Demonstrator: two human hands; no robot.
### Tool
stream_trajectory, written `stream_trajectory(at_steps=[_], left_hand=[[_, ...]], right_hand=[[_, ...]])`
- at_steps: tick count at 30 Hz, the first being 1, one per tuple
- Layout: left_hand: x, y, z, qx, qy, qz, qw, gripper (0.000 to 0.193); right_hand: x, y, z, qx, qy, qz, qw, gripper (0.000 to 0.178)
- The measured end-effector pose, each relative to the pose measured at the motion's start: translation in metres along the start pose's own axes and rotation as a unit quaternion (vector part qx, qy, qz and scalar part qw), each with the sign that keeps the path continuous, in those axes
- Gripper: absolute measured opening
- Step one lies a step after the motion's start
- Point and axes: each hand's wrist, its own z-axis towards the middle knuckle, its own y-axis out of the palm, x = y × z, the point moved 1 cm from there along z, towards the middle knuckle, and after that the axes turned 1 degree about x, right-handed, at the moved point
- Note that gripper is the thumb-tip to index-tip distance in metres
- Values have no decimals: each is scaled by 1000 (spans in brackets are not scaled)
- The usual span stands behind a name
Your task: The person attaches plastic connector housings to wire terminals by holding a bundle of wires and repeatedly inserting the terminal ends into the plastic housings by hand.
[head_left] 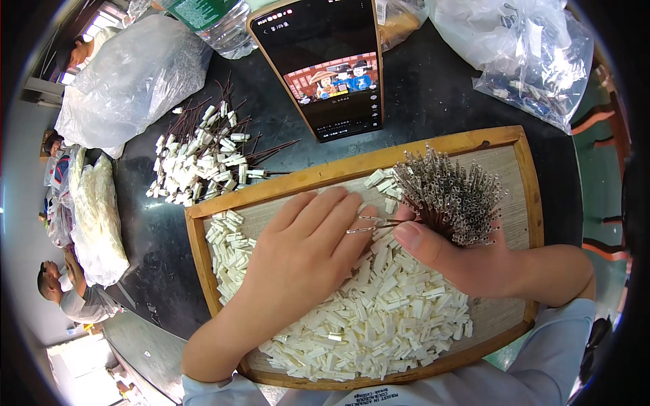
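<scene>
My right hand is closed around a thick bundle of thin dark wires whose ends carry many small metal terminals. Between its thumb and fingers, a few wire ends stick out leftward, apart from the bundle. Back up, my left hand reaches over the tray with its fingers stretched out, next to those wire ends; its thumb is hidden beneath it. Under both hands lies a heap of small white plastic connector housings in a wood-framed tray.
Beyond the tray, a phone stands upright. Wires with white housings are piled to its left. A plastic bottle, a clear bag and another bag sit on the black table. People sit at the far left.
</scene>
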Motion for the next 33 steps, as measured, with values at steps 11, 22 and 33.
stream_trajectory(at_steps=[11, 22, 33], left_hand=[[-5, -13, -9, 81, -217, -274, 933, 21], [-5, -10, -20, 165, -166, -731, 641, 16], [6, -16, -17, 98, -168, -564, 803, 19]], right_hand=[[6, -1, -4, 7, 24, 70, 997, 12], [0, -1, -2, -23, 75, 14, 997, 19], [11, -4, -4, -66, 5, 43, 997, 22]])
